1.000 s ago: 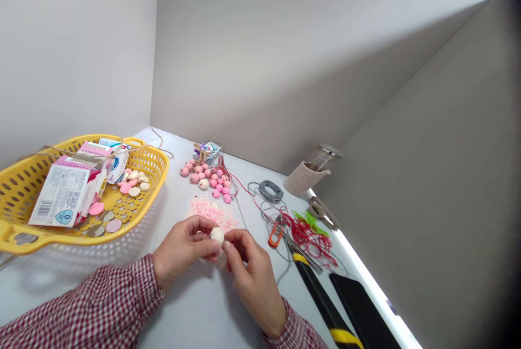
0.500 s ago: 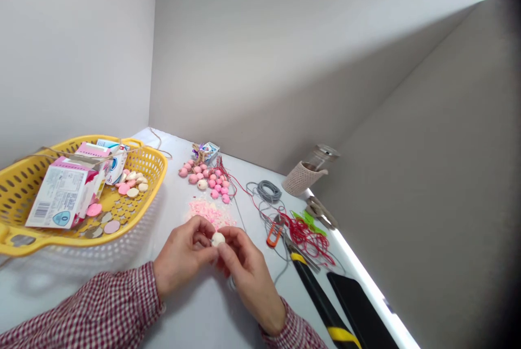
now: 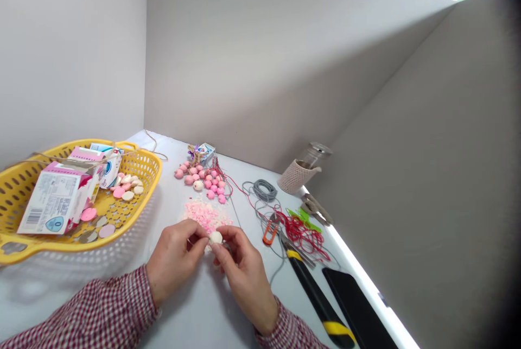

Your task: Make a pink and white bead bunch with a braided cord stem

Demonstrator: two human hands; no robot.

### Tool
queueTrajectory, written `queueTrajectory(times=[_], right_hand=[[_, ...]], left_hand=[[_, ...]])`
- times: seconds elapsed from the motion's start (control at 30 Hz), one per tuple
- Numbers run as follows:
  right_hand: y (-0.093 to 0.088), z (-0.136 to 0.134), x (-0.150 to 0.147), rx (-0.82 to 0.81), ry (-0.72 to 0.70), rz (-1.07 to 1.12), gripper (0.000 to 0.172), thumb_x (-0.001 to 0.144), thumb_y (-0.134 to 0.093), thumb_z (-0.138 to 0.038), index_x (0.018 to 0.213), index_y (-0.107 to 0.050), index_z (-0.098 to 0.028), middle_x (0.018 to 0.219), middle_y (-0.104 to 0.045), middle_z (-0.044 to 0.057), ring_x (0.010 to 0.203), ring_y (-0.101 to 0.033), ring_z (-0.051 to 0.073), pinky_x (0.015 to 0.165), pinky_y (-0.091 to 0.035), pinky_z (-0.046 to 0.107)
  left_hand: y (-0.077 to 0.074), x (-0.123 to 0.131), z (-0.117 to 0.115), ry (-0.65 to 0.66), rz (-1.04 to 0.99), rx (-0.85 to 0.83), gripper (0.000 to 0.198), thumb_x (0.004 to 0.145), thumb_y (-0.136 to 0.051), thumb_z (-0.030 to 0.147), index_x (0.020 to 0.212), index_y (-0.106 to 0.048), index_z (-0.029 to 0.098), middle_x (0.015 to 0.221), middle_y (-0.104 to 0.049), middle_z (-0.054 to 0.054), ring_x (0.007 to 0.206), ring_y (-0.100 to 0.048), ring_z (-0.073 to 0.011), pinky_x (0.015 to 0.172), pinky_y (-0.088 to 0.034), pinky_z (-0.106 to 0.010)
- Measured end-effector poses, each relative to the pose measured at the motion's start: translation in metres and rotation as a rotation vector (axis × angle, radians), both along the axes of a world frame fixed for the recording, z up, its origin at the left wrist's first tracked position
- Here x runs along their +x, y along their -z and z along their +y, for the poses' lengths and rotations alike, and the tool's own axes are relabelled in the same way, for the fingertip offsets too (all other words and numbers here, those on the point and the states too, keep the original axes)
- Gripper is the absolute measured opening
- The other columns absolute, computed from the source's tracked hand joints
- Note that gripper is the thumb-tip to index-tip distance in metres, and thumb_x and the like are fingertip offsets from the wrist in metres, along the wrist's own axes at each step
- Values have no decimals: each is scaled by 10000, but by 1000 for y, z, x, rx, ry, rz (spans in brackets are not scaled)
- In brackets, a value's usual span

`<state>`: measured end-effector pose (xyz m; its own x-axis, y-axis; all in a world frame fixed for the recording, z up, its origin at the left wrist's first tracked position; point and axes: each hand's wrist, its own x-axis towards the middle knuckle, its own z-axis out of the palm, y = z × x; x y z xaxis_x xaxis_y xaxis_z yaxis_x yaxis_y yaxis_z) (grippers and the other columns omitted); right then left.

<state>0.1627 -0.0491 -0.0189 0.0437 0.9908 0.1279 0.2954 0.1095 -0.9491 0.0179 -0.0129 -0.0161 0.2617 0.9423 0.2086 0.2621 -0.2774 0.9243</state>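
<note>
A small white ball [image 3: 215, 237] is held between the thumb and fingers of my right hand [image 3: 244, 267], over the near edge of a pile of pink and white shavings [image 3: 205, 214]. My left hand [image 3: 176, 254] is closed in a pinch right at the ball's left side. What its fingertips grip, if anything, is too small to make out. Behind the shavings lie several pink balls [image 3: 209, 184] and a paler, cream-coloured ball [image 3: 198, 185], with thin red cords among them.
On the left stands a yellow basket [image 3: 152, 183] with cartons and pink and white discs. To the right lie grey cord [image 3: 264, 190], red cord [image 3: 303, 232], orange-handled snips [image 3: 270, 233], black-and-yellow pliers [image 3: 313, 294], a black flat object [image 3: 358, 305] and a covered glass jar [image 3: 298, 176].
The left fingertips have drawn slightly left, away from the front of the ball, and more of it shows. The right hand keeps its hold. The view has shifted a little.
</note>
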Motion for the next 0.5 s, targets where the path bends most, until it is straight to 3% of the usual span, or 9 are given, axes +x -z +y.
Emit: queueTrajectory(times=[0.2,0.37,0.5], right_hand=[[-8,2,1,-151,-47,260,248,805,-538,-361,928,-499,-150,571,-525,-41,481,-479,90,459,-402,209],[-7,4,4,-192,-84,355,271,790,-556,-374,935,-503,-150,559,-527,-42,471,-465,85,435,-371,201],[-7,6,8,-151,-85,319,254,777,-582,-351,933,-514,-163,584,-512,-45,479,-455,81,430,-342,200]], left_hand=[[-7,-6,8,-38,-206,-128,121,722,-572,278,664,-574,172,624,-571,6,595,-540,-137,549,-437,-236],[-14,-15,13,43,-586,-298,150,752,-590,306,710,-561,165,814,-625,-21,784,-578,-154,764,-472,-294],[-21,-21,15,152,-832,-390,123,773,-585,274,717,-567,166,811,-636,-26,864,-576,-169,861,-440,-326]])
